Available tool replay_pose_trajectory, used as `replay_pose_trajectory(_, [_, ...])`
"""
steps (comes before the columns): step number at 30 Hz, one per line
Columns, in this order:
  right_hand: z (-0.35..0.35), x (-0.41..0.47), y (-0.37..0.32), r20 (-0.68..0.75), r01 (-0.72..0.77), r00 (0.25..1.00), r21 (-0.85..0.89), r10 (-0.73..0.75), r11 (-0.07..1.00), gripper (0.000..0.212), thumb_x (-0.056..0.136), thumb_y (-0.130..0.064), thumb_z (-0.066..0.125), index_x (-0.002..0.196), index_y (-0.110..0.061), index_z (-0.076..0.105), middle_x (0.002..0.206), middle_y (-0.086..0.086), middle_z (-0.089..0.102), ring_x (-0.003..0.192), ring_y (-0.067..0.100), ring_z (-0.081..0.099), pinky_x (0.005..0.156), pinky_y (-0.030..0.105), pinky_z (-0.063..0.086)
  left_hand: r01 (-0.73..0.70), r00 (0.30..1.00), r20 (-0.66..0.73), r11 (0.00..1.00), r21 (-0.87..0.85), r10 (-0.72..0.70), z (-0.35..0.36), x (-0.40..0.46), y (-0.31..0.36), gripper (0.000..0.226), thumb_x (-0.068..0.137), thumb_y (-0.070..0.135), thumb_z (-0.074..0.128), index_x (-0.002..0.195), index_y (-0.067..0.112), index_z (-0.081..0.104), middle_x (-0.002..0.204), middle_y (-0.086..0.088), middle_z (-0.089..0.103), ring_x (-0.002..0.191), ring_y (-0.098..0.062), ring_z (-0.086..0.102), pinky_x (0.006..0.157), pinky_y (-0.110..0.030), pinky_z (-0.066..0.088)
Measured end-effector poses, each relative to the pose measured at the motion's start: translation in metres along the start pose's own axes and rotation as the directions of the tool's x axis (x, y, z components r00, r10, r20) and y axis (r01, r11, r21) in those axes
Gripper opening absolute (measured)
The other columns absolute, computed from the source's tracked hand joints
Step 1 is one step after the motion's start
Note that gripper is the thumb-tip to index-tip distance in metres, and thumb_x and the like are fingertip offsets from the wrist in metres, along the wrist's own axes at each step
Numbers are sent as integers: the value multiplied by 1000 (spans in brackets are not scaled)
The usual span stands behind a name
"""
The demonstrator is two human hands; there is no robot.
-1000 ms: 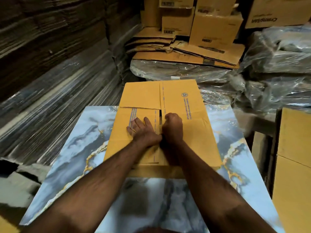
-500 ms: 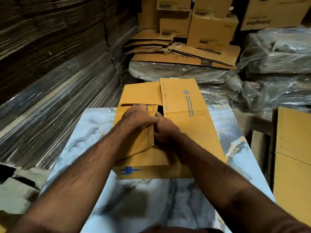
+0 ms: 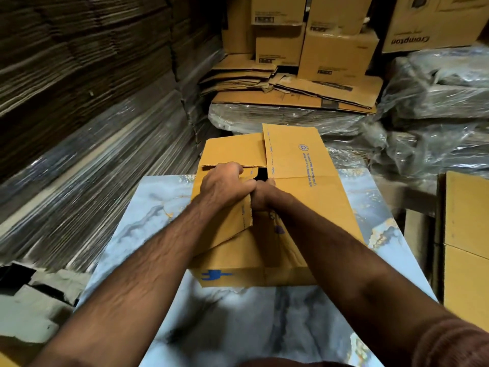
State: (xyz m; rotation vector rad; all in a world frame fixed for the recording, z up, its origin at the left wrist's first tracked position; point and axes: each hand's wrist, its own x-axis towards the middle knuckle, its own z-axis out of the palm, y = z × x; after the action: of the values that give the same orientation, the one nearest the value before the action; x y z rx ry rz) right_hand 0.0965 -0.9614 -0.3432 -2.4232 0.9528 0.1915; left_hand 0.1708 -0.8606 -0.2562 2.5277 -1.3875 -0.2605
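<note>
Cardboard box [image 3: 304, 207] lies half-flattened on the marbled table [image 3: 238, 327]. Left hand [image 3: 225, 186] curls round the flap [image 3: 235, 223] edge; right hand [image 3: 262, 194] digs into the centre seam, its hold hidden. Spreading evenly along creases should avoid tearing.

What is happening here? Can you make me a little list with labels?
Place: storeroom with stacked cartons
Table: blue marbled tabletop
Main thing: yellow-brown cardboard box on the tabletop, far flaps open
Left hand: grips the left flap, which is raised
Right hand: at that flap's edge, fingers hidden
Print: blue plug symbol on the box's near side
Behind: Crompton carton, plastic-wrapped bundles
</note>
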Motion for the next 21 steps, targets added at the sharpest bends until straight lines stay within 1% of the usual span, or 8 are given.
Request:
replay_pose_trajectory(2, [-10,-12,-3,-84,73,993,-90,-80,993,44,87,-35,64,128,-19,58,131,13,56,124,37,47,102,48,36,25,999,-28,999,-28,-26,-4,4,-4,53,82,47,59,128,20,61,114,-3,69,101,-25,62,83,-36,55])
replay_pose_trajectory(5, [-22,-37,-5,-223,184,947,-209,-230,960,48,85,-55,60,124,-27,60,124,2,62,114,27,55,91,44,38,68,998,-13,995,-70,-69,-9,13,-10,60,81,53,58,133,23,57,120,-2,67,106,-26,61,86,-36,53])
replay_pose_trajectory(8, [-29,-48,-10,-325,216,894,-293,-309,931,45,82,-63,56,103,-24,65,99,3,67,98,26,59,83,41,39,73,997,-5,994,-77,-73,-10,16,-12,58,83,52,57,134,24,57,128,-4,64,114,-27,59,90,-36,51])
replay_pose_trajectory(10, [-34,-58,-15,-361,237,869,-298,-339,925,45,82,-63,55,102,-24,65,91,2,66,92,25,58,82,41,40,74,997,-14,994,-82,-75,-12,18,-13,55,85,51,57,132,23,59,131,-3,62,116,-27,58,92,-37,50])
replay_pose_trajectory(12, [-36,-68,-18,-389,256,845,-308,-367,916,49,82,-65,50,106,-25,66,84,0,65,90,23,56,82,41,39,78,997,-12,994,-78,-79,-13,20,-14,52,85,51,57,129,23,62,129,-3,63,114,-26,59,93,-38,50])
replay_pose_trajectory(15, [-40,-83,-23,-432,266,813,-319,-389,910,59,77,-70,39,104,-27,68,73,-5,58,83,21,57,77,38,37,71,997,28,994,-81,-69,-19,23,-15,38,84,50,58,111,25,70,115,0,68,101,-24,62,89,-40,53])
replay_pose_trajectory(19, [-45,-107,-35,-451,273,778,-385,-438,882,71,74,-78,33,102,-23,68,73,-6,59,82,21,58,78,37,35,66,997,54,991,-115,-60,-24,29,-22,31,84,49,61,104,27,72,110,1,68,97,-23,61,89,-39,53])
replay_pose_trajectory(21, [-46,-124,-42,-454,287,753,-424,-477,859,65,76,-77,39,95,-22,67,76,-4,63,82,21,58,76,36,33,55,997,63,991,-118,-48,-25,30,-26,31,86,48,63,104,25,73,108,1,67,96,-23,61,83,-34,52])
